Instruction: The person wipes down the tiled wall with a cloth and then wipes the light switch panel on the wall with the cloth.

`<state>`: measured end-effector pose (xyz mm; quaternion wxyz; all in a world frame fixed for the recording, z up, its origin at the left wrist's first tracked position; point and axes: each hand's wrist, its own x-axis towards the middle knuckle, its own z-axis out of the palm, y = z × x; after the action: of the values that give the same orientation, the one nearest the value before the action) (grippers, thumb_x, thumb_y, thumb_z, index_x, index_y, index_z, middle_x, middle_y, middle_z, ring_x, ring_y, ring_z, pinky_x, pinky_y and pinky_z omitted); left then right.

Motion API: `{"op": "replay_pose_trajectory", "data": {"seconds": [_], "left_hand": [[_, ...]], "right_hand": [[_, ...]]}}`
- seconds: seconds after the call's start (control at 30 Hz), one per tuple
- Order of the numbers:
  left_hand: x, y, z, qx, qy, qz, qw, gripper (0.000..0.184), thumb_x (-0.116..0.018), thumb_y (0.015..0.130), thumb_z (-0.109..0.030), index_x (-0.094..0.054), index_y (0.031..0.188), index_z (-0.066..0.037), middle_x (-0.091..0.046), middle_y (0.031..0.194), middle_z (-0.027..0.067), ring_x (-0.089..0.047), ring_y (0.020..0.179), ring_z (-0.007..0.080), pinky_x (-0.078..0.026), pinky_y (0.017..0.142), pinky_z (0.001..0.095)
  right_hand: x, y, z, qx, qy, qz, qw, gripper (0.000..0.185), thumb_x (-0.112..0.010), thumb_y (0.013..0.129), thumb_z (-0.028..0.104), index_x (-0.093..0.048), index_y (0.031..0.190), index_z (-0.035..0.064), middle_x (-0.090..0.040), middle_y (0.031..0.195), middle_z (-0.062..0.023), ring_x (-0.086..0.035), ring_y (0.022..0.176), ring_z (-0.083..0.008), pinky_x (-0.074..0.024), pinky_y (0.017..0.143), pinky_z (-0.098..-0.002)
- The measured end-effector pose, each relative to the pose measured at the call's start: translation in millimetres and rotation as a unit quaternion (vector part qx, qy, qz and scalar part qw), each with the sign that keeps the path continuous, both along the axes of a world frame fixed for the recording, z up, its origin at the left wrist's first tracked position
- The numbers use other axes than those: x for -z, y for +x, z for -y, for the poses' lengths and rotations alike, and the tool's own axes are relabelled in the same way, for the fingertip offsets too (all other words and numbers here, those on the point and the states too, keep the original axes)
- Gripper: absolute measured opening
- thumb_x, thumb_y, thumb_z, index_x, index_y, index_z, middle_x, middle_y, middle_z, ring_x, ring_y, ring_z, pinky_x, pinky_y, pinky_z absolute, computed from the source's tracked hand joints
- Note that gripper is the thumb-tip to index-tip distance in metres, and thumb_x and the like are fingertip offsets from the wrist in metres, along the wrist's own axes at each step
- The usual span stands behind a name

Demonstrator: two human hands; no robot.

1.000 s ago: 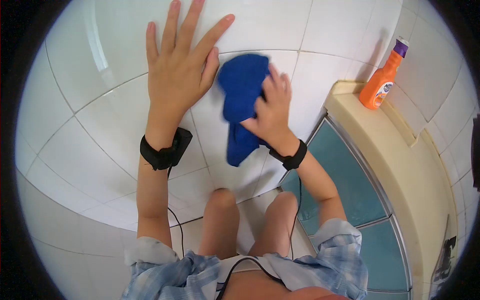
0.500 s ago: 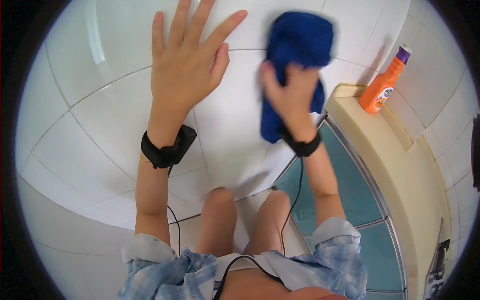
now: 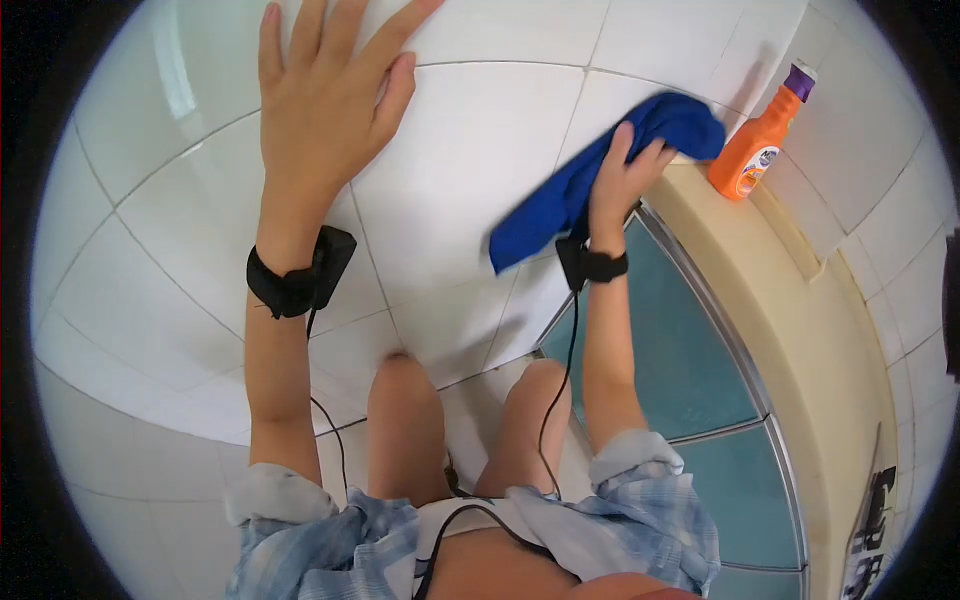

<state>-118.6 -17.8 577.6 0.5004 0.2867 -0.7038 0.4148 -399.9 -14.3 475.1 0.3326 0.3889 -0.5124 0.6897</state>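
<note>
My left hand (image 3: 325,120) lies against the white tiled wall (image 3: 480,130) with its fingers spread, holding nothing. To the right, a folded dark blue cloth (image 3: 545,215) slants across the tiles, its upper end close to the beige ledge. My right hand (image 3: 625,185) grips this cloth, thumb raised on top and fingers curled over it. Part of the cloth is hidden behind the hand.
An orange spray-type bottle (image 3: 750,150) with a purple cap stands on the curved beige ledge (image 3: 720,240), just right of the cloth. Below the ledge are blue-green panels (image 3: 690,340) in metal frames. Thin black cables (image 3: 572,360) hang from both wrist straps.
My right hand has turned and pulled the cloth down toward the ledge, so it now slants instead of standing upright. Along with the whole view, my left hand appears shifted slightly left and up.
</note>
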Motion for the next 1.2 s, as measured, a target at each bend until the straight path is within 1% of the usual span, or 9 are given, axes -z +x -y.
{"op": "replay_pose_trajectory", "data": {"seconds": [0.13,0.27,0.37,0.57,0.6,0.67,0.87,0.97,1.2], "left_hand": [[-5.9,2.1,-13.7,-0.022,0.053,0.016,0.998,0.047,-0.052,0.076,-0.013,-0.053,0.122,-0.021,-0.031,0.141,0.0145,-0.023,0.131,0.0349,-0.015,0.105,0.0528],[-3.5,-1.6,-0.5,0.016,-0.014,0.001,1.000,0.047,-0.052,0.076,-0.012,-0.053,0.122,-0.020,-0.030,0.141,0.0140,-0.022,0.132,0.0348,-0.015,0.105,0.0531],[3.5,-4.4,3.8,0.002,-0.026,0.000,1.000,0.047,-0.052,0.076,-0.012,-0.053,0.122,-0.021,-0.030,0.141,0.0132,-0.022,0.132,0.0344,-0.015,0.105,0.0532],[-2.5,1.0,7.6,-0.008,-0.007,0.003,1.000,0.049,-0.058,0.074,-0.013,-0.053,0.123,-0.017,-0.029,0.143,0.0114,-0.021,0.133,0.0346,-0.015,0.106,0.0528],[-1.5,-2.9,12.0,-0.006,-0.009,0.010,1.000,0.049,-0.058,0.074,-0.013,-0.053,0.123,-0.017,-0.029,0.143,0.0114,-0.021,0.133,0.0346,-0.015,0.106,0.0528],[21.3,-9.9,17.3,0.080,-0.051,-0.051,0.994,0.041,-0.054,0.081,-0.025,-0.053,0.121,-0.033,-0.036,0.140,0.0023,-0.029,0.131,0.0250,-0.018,0.104,0.0509],[146.9,-69.4,-8.3,0.133,0.124,-0.022,0.983,0.039,-0.055,0.075,-0.016,-0.060,0.113,-0.024,-0.045,0.133,0.0051,-0.038,0.125,0.0243,-0.020,0.102,0.0478],[214.3,-98.2,-19.2,0.234,0.218,0.037,0.947,0.036,-0.052,0.078,-0.012,-0.059,0.113,-0.019,-0.046,0.131,0.0091,-0.040,0.123,0.0269,-0.018,0.104,0.0502],[303.1,-110.2,-51.7,0.362,0.220,0.176,0.889,0.029,-0.055,0.079,-0.012,-0.062,0.106,-0.018,-0.052,0.122,0.0049,-0.048,0.113,0.0217,-0.037,0.095,0.0389]], "right_hand": [[134.5,34.2,-10.7,-0.011,0.194,0.073,0.978,0.053,-0.053,0.087,0.031,-0.042,0.111,-0.0152,-0.031,0.125,-0.0397,-0.032,0.116,-0.0496,-0.0222,0.101,-0.0490],[246.4,114.9,-40.0,-0.046,0.256,0.009,0.965,0.039,-0.061,0.082,0.021,-0.050,0.103,-0.0091,-0.046,0.114,-0.0290,-0.042,0.105,-0.0427,-0.0311,0.093,-0.0461],[224.0,117.6,-46.8,-0.189,0.243,-0.050,0.950,0.032,-0.065,0.079,0.018,-0.055,0.099,-0.0038,-0.052,0.108,-0.0228,-0.047,0.101,-0.0384,-0.0343,0.090,-0.0439],[97.5,83.2,-22.8,-0.237,0.141,-0.030,0.961,0.036,-0.072,0.070,0.026,-0.060,0.094,0.0019,-0.059,0.098,-0.0160,-0.053,0.092,-0.0355,-0.0399,0.084,-0.0419],[96.0,71.0,-14.6,-0.156,0.113,-0.068,0.979,0.041,-0.071,0.070,0.027,-0.058,0.097,-0.0013,-0.057,0.100,-0.0189,-0.051,0.095,-0.0368,-0.0381,0.086,-0.0434],[111.5,58.8,-5.1,-0.044,0.073,-0.033,0.996,0.040,-0.067,0.071,0.024,-0.058,0.101,-0.0012,-0.056,0.106,-0.0215,-0.049,0.102,-0.0395,-0.0353,0.091,-0.0453],[235.5,49.8,-4.1,-0.006,0.115,0.207,0.972,0.054,-0.050,0.089,0.027,-0.034,0.121,-0.0130,-0.035,0.124,-0.0308,-0.033,0.114,-0.0427,-0.0214,0.101,-0.0452],[239.7,54.5,-10.7,-0.040,0.149,0.232,0.960,0.052,-0.050,0.089,0.030,-0.038,0.114,-0.0148,-0.038,0.116,-0.0325,-0.035,0.108,-0.0447,-0.0253,0.097,-0.0475],[230.1,40.0,-29.1,-0.047,0.197,0.025,0.979,0.051,-0.058,0.081,0.038,-0.049,0.111,-0.0030,-0.047,0.113,-0.0258,-0.042,0.103,-0.0432,-0.0300,0.092,-0.0471]]}}
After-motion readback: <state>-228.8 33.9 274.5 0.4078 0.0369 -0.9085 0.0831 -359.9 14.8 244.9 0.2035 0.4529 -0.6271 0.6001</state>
